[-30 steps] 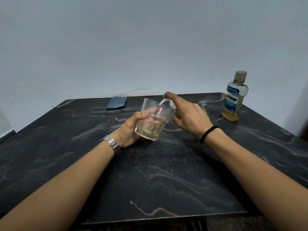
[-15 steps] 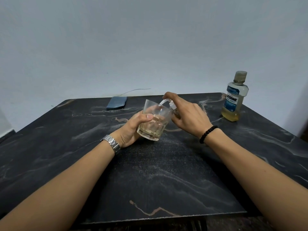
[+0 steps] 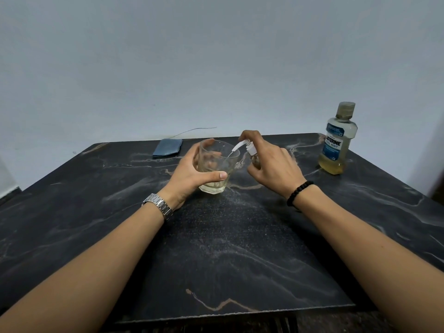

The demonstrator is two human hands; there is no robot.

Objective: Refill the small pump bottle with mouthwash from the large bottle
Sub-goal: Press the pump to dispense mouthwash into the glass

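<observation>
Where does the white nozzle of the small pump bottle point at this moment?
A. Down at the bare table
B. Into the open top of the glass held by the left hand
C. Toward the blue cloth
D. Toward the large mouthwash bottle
B: the white nozzle of the small pump bottle in the right hand reaches over the rim of the glass, which the left hand holds.

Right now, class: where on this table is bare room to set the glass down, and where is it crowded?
Free: the broad near table between the forearms, and the left side below the blue cloth. Crowded: the middle, where left hand holds the glass and right hand the pump bottle; the mouthwash bottle fills the far right corner.
</observation>
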